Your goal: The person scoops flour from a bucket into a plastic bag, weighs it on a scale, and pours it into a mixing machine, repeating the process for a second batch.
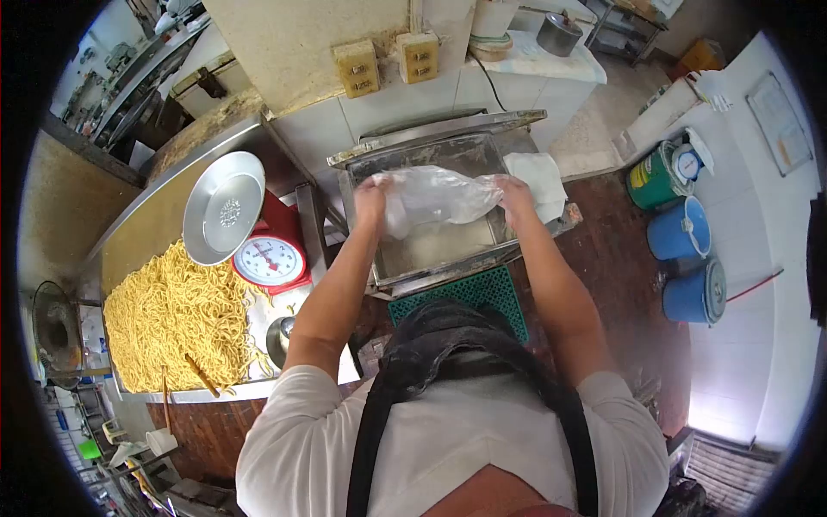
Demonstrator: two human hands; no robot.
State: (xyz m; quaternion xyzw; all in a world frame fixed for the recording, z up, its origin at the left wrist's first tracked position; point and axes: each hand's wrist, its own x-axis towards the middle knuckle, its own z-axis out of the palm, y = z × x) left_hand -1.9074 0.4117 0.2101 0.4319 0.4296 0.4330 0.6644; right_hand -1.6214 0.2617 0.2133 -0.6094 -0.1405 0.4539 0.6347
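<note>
A clear plastic bag is stretched between my two hands, above an open metal bin with pale contents at its bottom. My left hand is closed on the bag's left end. At the other end my right hand has its fingers closed on the plastic. A white cloth or sheet lies on the bin's right side, just beyond my right hand. The bag hangs loose and wrinkled; whether anything is inside cannot be made out.
Yellow noodles cover the steel table at left, beside a red scale with a metal pan. A green mat lies before the bin. Blue buckets and a green bucket stand at right.
</note>
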